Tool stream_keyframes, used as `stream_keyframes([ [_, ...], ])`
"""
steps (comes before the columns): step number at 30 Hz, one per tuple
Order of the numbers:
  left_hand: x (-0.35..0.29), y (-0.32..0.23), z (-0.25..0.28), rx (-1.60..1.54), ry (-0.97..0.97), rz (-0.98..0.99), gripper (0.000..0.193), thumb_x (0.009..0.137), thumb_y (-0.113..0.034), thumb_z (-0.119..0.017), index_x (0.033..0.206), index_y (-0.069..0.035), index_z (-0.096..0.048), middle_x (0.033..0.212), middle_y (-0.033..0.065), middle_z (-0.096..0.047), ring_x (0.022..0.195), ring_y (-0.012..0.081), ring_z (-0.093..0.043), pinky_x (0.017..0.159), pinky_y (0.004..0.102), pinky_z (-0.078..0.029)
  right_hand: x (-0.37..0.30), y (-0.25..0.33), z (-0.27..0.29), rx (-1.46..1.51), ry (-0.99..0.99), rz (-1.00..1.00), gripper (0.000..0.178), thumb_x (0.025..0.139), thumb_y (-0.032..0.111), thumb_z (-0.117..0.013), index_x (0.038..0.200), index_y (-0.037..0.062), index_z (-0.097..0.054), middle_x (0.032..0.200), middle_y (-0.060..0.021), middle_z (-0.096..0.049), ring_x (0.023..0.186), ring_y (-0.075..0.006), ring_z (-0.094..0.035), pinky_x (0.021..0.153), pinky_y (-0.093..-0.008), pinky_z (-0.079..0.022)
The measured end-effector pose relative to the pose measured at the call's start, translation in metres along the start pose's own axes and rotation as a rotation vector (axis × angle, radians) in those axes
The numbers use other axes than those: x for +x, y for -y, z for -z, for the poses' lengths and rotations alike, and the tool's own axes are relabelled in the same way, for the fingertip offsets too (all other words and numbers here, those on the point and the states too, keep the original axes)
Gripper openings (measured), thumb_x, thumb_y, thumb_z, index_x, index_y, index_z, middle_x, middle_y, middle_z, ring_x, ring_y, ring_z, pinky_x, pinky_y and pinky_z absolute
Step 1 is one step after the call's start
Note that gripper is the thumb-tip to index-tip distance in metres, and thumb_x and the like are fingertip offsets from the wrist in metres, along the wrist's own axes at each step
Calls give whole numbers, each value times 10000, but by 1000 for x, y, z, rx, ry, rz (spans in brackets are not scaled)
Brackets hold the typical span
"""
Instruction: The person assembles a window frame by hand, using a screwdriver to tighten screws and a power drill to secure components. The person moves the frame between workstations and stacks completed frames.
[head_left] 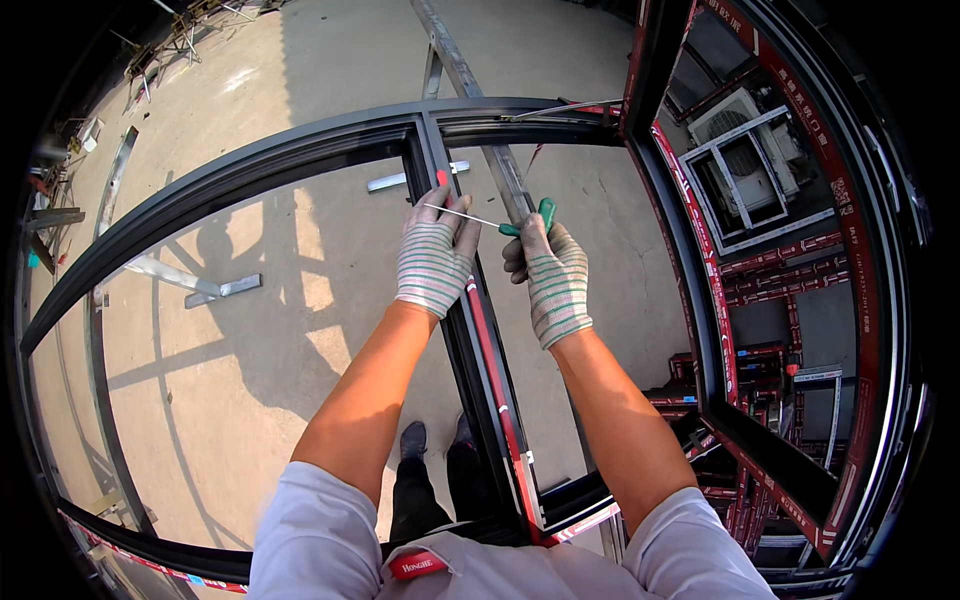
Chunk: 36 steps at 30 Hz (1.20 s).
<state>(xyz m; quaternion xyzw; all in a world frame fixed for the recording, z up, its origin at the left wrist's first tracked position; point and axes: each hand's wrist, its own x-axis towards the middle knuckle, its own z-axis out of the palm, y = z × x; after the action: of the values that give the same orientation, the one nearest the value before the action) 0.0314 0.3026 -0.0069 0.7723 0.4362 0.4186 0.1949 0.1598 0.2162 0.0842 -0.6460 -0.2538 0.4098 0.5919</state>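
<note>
the right grip, in a striped glove, clenches the green handle of a screwdriver, its thin shaft slanting across to the fingers of the left grip. that grip lies over a dark bar; whether it pinches the shaft, i cannot tell. a red strip runs along the bar, nearer than both grips. left of the left grip is a wide opening in the window frame, floor showing below. right of the right grip is a narrower opening, bounded by an upright panel's edge. ahead of both, the frame's far edge crosses.
</note>
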Motion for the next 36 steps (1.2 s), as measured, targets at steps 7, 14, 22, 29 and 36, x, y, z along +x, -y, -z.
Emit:
stream_keyframes([
  [7, -114, -90, 58, -980, 182, 576, 578, 1131, -467, -508, 1469, -10, -611, 1325, 110, -681, 1214, 204, -622, 1081, 354, -485, -102, -23, 14, -75, 125, -158, 336, 1120, 380, -597, 1011, 73, -681, 782, 14, -662, 668, -72, -584, 629, -251, -487],
  [14, -161, -117, 81, -1124, 150, 674, 618, 1117, -577, -493, 1269, -8, -682, 1180, 97, -682, 1110, 191, -642, 1017, 363, -510, -183, -26, 52, -408, 215, -37, 448, 1068, 402, -615, 1191, -25, -677, 931, -139, -698, 867, -197, -626, 875, -378, -539],
  [22, -228, -34, 131, -861, 117, 722, 527, 1115, -545, -526, 1126, -31, -643, 1031, 84, -656, 895, 201, -687, 835, 380, -599, -305, 20, 192, -610, -196, -34, 323, 1082, 276, -639, 1170, -21, -728, 951, -71, -762, 873, -113, -689, 823, -301, -572],
  [29, -299, 8, 206, -715, 232, 976, 408, 1110, -393, -516, 1045, -2, -614, 855, 101, -624, 591, 169, -622, 506, 314, -498, -363, 79, 344, -322, -848, 370, 347, 1118, 317, -612, 1094, -6, -737, 897, -27, -736, 764, -101, -652, 726, -276, -540],
  [36, -364, -50, 243, -477, 267, 1072, 334, 1081, -337, -551, 968, -35, -640, 773, 77, -651, 515, 151, -599, 436, 274, -457, -315, 252, 364, -41, -340, 481, 699, 1069, 643, -535, 1326, 12, -692, 1180, -89, -732, 1116, -163, -668, 1042, -343, -518],
])
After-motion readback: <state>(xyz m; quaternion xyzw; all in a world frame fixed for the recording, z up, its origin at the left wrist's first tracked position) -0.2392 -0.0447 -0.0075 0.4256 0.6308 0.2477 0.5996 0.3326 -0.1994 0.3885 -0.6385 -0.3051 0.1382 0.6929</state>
